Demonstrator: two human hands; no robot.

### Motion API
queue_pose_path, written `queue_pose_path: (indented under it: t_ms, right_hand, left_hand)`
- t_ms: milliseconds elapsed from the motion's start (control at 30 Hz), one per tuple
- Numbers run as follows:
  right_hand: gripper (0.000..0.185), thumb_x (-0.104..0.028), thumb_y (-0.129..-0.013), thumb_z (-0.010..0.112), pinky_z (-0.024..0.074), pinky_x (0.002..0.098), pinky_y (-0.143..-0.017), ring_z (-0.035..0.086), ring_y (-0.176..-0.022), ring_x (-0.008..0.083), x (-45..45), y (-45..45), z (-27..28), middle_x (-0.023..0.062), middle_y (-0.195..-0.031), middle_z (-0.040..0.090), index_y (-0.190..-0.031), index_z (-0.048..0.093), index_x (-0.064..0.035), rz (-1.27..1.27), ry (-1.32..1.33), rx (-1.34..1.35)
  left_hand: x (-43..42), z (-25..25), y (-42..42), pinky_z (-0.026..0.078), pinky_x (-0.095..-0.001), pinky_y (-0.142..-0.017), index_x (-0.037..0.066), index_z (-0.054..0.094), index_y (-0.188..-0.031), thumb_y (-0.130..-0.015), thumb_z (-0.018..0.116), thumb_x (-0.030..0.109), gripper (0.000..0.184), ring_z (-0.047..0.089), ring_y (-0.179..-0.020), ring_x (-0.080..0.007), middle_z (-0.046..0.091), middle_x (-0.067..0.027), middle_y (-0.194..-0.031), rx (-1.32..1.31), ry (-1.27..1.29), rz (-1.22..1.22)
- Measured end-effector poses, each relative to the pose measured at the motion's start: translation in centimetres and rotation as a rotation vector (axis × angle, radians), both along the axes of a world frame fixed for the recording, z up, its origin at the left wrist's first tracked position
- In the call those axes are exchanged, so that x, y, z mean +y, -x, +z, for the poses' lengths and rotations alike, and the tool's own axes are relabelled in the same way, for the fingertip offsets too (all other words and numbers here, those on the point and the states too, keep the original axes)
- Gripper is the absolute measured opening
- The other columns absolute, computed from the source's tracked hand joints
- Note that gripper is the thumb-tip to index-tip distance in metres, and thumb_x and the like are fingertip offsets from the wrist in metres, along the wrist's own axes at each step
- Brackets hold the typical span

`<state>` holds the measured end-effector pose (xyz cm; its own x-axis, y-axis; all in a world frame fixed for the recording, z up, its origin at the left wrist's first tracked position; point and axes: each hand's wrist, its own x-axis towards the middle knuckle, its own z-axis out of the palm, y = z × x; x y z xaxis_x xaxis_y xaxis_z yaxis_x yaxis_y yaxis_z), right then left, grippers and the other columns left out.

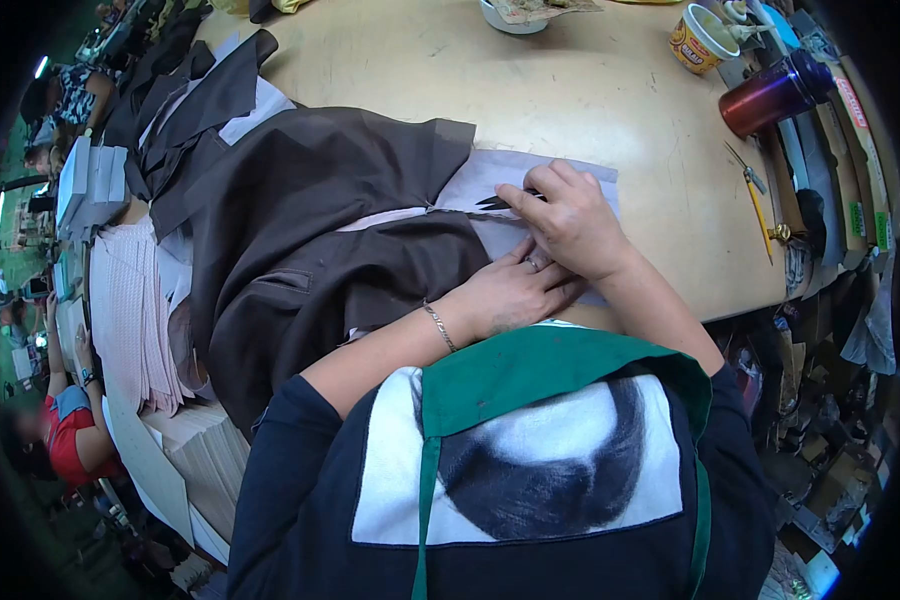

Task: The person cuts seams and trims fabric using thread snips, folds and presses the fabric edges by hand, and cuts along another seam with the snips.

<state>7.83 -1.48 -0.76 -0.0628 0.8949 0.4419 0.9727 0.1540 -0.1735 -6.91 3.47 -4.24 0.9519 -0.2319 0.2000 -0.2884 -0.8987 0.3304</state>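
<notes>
My right hand [575, 220] is closed around dark, pointed thread snips [492, 203], whose tips stick out to the left past my fingers. Beneath the snips lies a pale lavender cloth panel [595, 178] joined to a dark brown garment [370, 270]. My left hand [515, 293] rests on the cloth just below the right one, its fingers stretched out flat and partly covered by the right hand. A light slit or opening [385, 218] runs through the brown cloth, left of the snips.
On the table's right side are a metallic red-purple bottle [775, 95], a printed tub [703, 40] and a yellow pencil-like tool [758, 210]. A white bowl [515, 18] stands at the back. Stacked pale pieces [135, 310] lie left. A person in red [80, 440] is beyond.
</notes>
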Motion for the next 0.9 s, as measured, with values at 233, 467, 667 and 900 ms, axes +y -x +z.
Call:
queue_pose_path:
  t_ms: [233,467,667,900]
  right_hand:
    - [0.038,-0.014,-0.067,0.061,0.0422,0.0331,-0.064,0.054,-0.081,0.0197,-0.6,-0.3,-0.1,0.0011,-0.085,0.055,-0.105,0.066,-0.0158,-0.003,0.022,-0.031]
    - [0.035,-0.014,-0.068,0.06,0.0419,0.0332,-0.064,0.054,-0.081,0.0194,-0.7,-0.6,0.1,0.0008,-0.085,0.054,-0.103,0.066,-0.0158,-0.012,0.016,-0.024]
    - [0.036,-0.013,-0.068,0.061,0.0409,0.0333,-0.064,0.054,-0.08,0.0197,-1.4,-1.0,0.5,0.0011,-0.084,0.054,-0.104,0.066,-0.0158,-0.009,0.029,-0.044]
    - [0.035,-0.014,-0.067,0.062,0.0407,0.0329,-0.064,0.054,-0.08,0.0194,-1.3,-0.7,0.6,0.0012,-0.085,0.054,-0.102,0.067,-0.0146,0.003,0.045,-0.049]
  left_hand:
    - [-0.1,0.0,0.0,0.022,-0.056,-0.109,0.007,0.044,-0.136,-0.086,0.045,0.034,0.057,0.04,-0.13,-0.0284,0.047,-0.0148,-0.131,0.027,0.059,0.019]
    - [0.0,0.1,0.0,0.028,-0.058,-0.105,0.008,0.043,-0.136,-0.088,0.044,0.034,0.055,0.043,-0.127,-0.0299,0.045,-0.0146,-0.134,0.07,0.04,0.003]
    - [-0.1,0.8,0.0,0.033,-0.0587,-0.102,0.012,0.043,-0.136,-0.09,0.044,0.034,0.052,0.046,-0.125,-0.0281,0.045,-0.0128,-0.135,0.124,0.024,0.031]
    - [-0.1,0.0,0.1,0.029,-0.058,-0.105,0.012,0.044,-0.136,-0.089,0.045,0.034,0.051,0.046,-0.125,-0.027,0.046,-0.0125,-0.134,0.082,0.023,0.031]
